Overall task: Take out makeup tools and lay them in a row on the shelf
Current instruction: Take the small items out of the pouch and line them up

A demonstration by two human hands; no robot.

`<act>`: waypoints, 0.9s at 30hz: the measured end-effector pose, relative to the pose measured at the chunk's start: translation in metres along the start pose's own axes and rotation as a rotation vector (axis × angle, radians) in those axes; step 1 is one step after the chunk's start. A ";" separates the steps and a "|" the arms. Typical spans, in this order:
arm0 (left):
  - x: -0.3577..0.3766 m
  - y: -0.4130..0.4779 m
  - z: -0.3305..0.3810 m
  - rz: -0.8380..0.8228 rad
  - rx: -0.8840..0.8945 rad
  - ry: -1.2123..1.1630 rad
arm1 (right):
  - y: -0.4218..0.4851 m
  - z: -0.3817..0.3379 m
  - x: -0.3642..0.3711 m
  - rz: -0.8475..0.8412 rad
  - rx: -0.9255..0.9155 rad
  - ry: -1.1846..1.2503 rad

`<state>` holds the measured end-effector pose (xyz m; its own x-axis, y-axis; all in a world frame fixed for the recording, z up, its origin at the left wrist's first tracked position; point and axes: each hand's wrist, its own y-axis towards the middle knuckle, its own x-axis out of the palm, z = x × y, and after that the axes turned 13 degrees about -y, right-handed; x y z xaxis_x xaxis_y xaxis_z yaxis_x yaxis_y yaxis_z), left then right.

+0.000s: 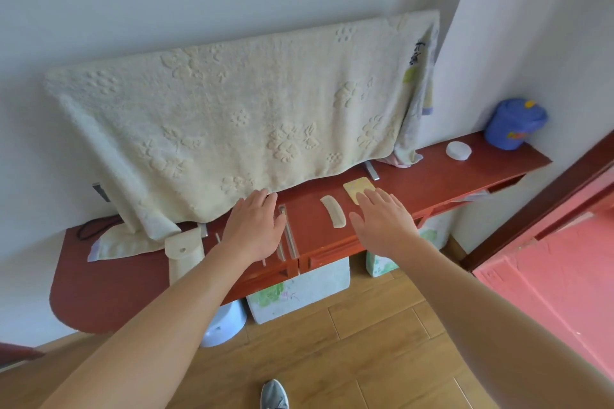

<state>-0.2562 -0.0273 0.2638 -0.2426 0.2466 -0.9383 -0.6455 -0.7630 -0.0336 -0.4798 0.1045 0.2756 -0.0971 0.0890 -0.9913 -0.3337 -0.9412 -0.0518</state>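
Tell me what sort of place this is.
Probably a room in a home: a red shelf along a white wall, a towel draped over something standing on it, wood flooring below.

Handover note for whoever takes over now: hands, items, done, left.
Left hand: open, palm down over the thin metal tools, holding nothing.
Right hand: open, palm down, fingertips over the yellow card, no grip.
On the red shelf, left to right: cream pouch, thin tools, comb, yellow card.
Done: several items lie roughly in a row.
Left: check the pouch for more (inside not visible), straighten spacing.
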 end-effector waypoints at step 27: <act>0.071 0.119 0.221 -0.092 0.376 0.005 | -0.090 0.237 0.025 -0.012 0.483 0.025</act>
<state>-0.5101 0.0309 0.2693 -0.1677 0.3002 -0.9390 -0.8852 -0.4651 0.0095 -0.6746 0.2683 0.2842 -0.0703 0.0852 -0.9939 -0.7323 -0.6810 -0.0066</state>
